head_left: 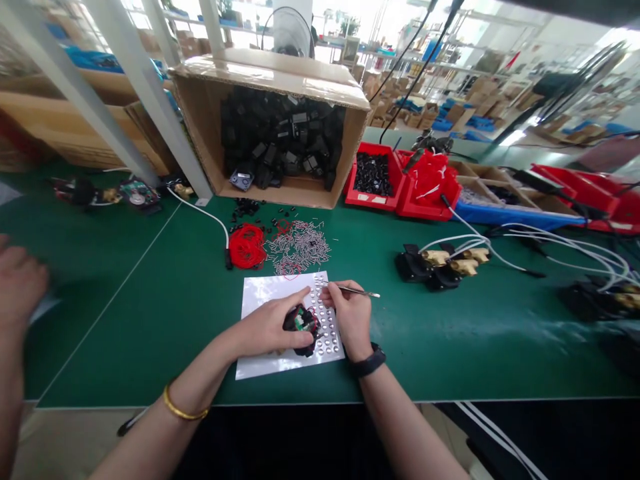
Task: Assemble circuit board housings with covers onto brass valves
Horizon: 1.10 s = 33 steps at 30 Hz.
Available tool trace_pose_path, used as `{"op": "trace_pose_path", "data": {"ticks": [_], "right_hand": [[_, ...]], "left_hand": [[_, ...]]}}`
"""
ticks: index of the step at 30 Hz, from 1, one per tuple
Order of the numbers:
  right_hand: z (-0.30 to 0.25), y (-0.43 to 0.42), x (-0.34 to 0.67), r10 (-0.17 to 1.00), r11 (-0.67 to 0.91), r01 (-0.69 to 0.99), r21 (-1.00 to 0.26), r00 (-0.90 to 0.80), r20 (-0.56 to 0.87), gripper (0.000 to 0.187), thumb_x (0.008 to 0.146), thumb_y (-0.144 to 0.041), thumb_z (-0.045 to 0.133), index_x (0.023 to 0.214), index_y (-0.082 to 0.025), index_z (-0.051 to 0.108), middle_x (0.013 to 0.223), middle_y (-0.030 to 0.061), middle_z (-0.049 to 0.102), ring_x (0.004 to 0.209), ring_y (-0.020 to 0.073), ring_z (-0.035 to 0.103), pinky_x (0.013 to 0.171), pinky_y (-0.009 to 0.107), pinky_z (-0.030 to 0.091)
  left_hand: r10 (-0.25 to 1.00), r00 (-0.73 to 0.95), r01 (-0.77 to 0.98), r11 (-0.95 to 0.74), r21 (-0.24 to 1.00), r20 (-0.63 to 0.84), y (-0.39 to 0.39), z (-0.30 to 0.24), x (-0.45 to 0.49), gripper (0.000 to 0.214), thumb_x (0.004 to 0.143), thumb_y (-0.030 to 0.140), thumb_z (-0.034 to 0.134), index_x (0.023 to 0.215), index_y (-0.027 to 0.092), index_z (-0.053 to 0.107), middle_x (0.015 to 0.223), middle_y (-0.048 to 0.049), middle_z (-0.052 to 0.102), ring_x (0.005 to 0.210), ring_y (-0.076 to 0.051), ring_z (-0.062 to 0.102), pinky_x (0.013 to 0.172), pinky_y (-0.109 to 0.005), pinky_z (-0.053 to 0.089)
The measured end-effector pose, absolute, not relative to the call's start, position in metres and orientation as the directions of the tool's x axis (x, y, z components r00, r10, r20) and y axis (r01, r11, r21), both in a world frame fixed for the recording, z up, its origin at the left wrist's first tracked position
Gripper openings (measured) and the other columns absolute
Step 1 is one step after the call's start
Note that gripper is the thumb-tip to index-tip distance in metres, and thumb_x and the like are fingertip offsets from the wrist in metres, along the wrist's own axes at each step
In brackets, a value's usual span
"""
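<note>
Left hand: the left hand (273, 327) is closed around a small black plastic part with green and red inside (301, 323), with the fingers curled over its near side.
Part's place: it sits in that grip low over the sheet, between the 2 hands.
Right hand: the right hand (350, 315) pinches a pair of thin silver metal tweezers (356, 291) between thumb and fingers. They lie nearly level and stick out to the right.
Wrists: a thin gold bangle (183, 408) is on the left, a black wristband (369, 363) on the right.
Sheet: a glossy white rectangular sheet with rows of small round silver dots (273, 293) lies flat under both hands.
Counter: a dark green matted counter (150, 300) carries everything, and its near edge runs across below the forearms.
Beyond the sheet: a scatter of short silver metal pins (300, 244) reaches the sheet's far edge. A red coil of thin wire (247, 247) lies just left of them.
Box: a large brown cardboard box lying on its side (280, 73) opens toward the person and is full of black plastic parts.
Bins: 2 red plastic bins (395, 193) stand right of the box.
Right side: brass fittings on black bases with white cables (453, 261) stand well apart from the sheet.
Far left: another person's blurred hand (17, 283) is at the frame's edge.
Room: a bright workshop with metal shelving, stacked cartons and a standing fan (290, 30) behind the box.
</note>
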State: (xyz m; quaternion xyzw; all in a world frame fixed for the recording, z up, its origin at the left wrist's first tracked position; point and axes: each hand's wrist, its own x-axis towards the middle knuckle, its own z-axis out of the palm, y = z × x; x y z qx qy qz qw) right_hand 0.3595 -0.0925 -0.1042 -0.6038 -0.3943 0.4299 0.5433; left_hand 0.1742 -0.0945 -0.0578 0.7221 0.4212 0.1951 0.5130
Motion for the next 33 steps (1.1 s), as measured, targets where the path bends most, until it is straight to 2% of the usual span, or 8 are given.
{"op": "trace_pose_path", "data": {"ticks": [3,8,12,21,24,26,29,33], "right_hand": [[-0.105,-0.095,0.36,0.942,-0.095,0.044,-0.995,0.327,-0.076,0.028,0.074,-0.046,0.065,0.074,-0.019,0.057,0.065,0.0046,0.065,0.055,0.019,0.061,0.056,0.032,0.053],[-0.102,-0.095,0.362,0.967,-0.098,0.029,-0.995,0.241,-0.088,0.03,0.075,-0.046,0.066,0.073,-0.019,0.054,0.063,0.0038,0.065,0.056,0.0194,0.062,0.057,0.032,0.053],[-0.099,-0.094,0.366,0.977,-0.09,0.02,-0.996,0.193,-0.084,0.031,0.075,-0.046,0.066,0.073,-0.018,0.053,0.064,0.0041,0.065,0.058,0.019,0.063,0.059,0.032,0.053],[-0.105,-0.095,0.369,0.983,-0.076,0.02,-0.997,0.166,-0.072,0.028,0.076,-0.043,0.066,0.075,-0.018,0.054,0.063,0.0035,0.065,0.058,0.0191,0.064,0.057,0.031,0.053],[-0.106,-0.096,0.367,0.979,-0.067,0.015,-0.998,0.192,-0.063,0.026,0.075,-0.04,0.067,0.08,-0.018,0.053,0.065,0.0026,0.066,0.06,0.0192,0.064,0.058,0.03,0.053],[-0.105,-0.096,0.366,0.977,-0.063,-0.003,-0.998,0.206,-0.062,0.027,0.074,-0.039,0.069,0.081,-0.019,0.052,0.065,0.0021,0.066,0.06,0.0192,0.065,0.058,0.029,0.053],[-0.101,-0.098,0.366,0.979,-0.06,-0.055,-0.997,0.193,-0.069,0.028,0.073,-0.039,0.07,0.078,-0.019,0.052,0.067,0.0039,0.067,0.063,0.0203,0.067,0.058,0.03,0.054],[-0.085,-0.108,0.369,0.958,-0.049,-0.352,-0.935,0.248,-0.144,0.032,0.067,-0.035,0.076,0.082,-0.018,0.054,0.08,0.0079,0.071,0.073,0.0219,0.068,0.064,0.03,0.056]], "left_hand": [[0.799,0.574,0.439,-0.116,0.891,-0.179,-0.094,-0.059,0.173,0.069,0.07,0.04,0.068,0.133,0.024,0.042,0.135,-0.0062,0.046,0.123,-0.031,0.043,0.103,-0.043,0.034],[0.834,0.545,0.352,-0.137,0.926,-0.083,-0.093,-0.063,0.174,0.063,0.067,0.036,0.071,0.125,0.025,0.051,0.126,-0.0061,0.055,0.116,-0.03,0.051,0.099,-0.04,0.04],[0.838,0.543,0.36,-0.18,0.915,-0.049,-0.093,-0.063,0.174,0.06,0.068,0.036,0.071,0.124,0.024,0.052,0.124,-0.007,0.057,0.113,-0.029,0.054,0.095,-0.039,0.043],[0.764,0.619,0.441,-0.145,0.886,-0.183,-0.093,-0.058,0.173,0.069,0.075,0.043,0.063,0.135,0.019,0.038,0.138,-0.0092,0.042,0.126,-0.03,0.039,0.107,-0.043,0.029],[0.834,0.522,0.428,-0.073,0.901,-0.18,-0.102,-0.057,0.172,0.076,0.067,0.042,0.071,0.133,0.019,0.04,0.134,-0.0103,0.046,0.123,-0.031,0.043,0.105,-0.046,0.031],[0.907,0.406,0.39,-0.065,0.919,-0.108,-0.113,-0.057,0.17,0.077,0.059,0.039,0.078,0.127,0.02,0.045,0.132,-0.0108,0.046,0.12,-0.031,0.044,0.104,-0.046,0.034],[0.974,0.224,0.339,-0.114,0.934,0.037,-0.13,-0.061,0.167,0.066,0.061,0.03,0.078,0.119,0.023,0.048,0.127,-0.0085,0.046,0.119,-0.028,0.045,0.103,-0.045,0.036],[0.991,0.098,0.218,-0.106,0.97,0.086,-0.144,-0.076,0.167,0.065,0.064,0.022,0.076,0.12,0.022,0.044,0.124,-0.0083,0.049,0.117,-0.027,0.047,0.103,-0.043,0.036]]}}
